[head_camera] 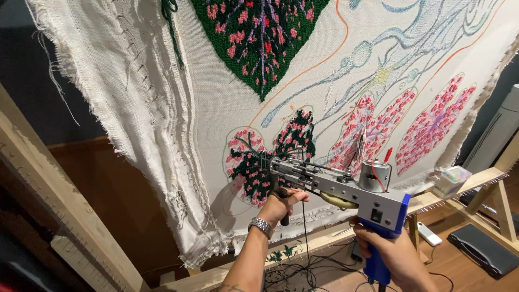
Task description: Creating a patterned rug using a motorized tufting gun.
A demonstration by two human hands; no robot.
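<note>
Right hand (397,254), lowest and closest to my view, wraps tightly round the blue pistol grip of the tufting gun (346,189). Its grey metal body runs up and to the left from that grip, with a silver motor cylinder on top and a red wire beside it. My left hand (281,204), a metal wristwatch (261,225) on the wrist, is closed round the dark front handle under the gun's nose. Both hands thus hold the one tool, neither open.

The gun's tip meets the backing cloth (227,92) at a partly tufted leaf motif (267,157) of dark green, pink and white yarn. Above it sits a larger finished green leaf (259,38) with pink flecks; to the right, pink leaves (400,130) and pale blue outline drawing. The cloth is stretched on a wooden frame (48,178), with its loose frayed edge hanging in folds at left. Black cables (308,265) trail on the floor below the frame's lower rail, and a small translucent box (451,181) rests on that rail at right.
</note>
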